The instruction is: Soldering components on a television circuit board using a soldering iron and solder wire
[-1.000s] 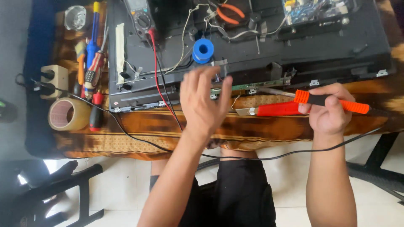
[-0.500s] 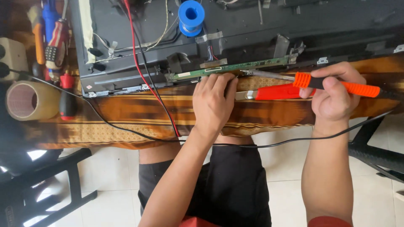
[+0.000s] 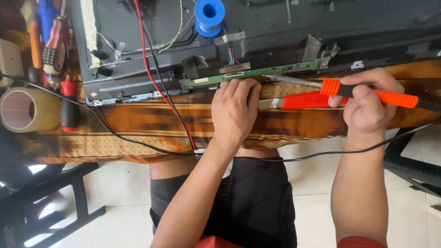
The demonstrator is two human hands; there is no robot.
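Note:
My left hand [image 3: 235, 112] rests with fingers together on the near edge of a long green circuit strip [image 3: 275, 71] at the bottom of a black opened screen panel [image 3: 321, 27]. My right hand [image 3: 367, 103] grips an orange-handled soldering iron [image 3: 381, 94], its metal tip [image 3: 289, 80] pointing left toward the strip, close to my left fingertips. A red utility knife [image 3: 308, 100] lies on the brown patterned cloth [image 3: 138, 124] just under the iron.
A blue solder spool [image 3: 209, 16] sits on the panel. Red and black leads [image 3: 158, 87] cross the panel and cloth. At left are a roll of clear tape [image 3: 25, 110] and several screwdrivers [image 3: 53, 36]. Black chair frames stand at both lower sides.
The view has closed in on the table edge. My left hand dropped from spread above the panel onto the green strip. The soldering iron's tip moved closer to my left fingers.

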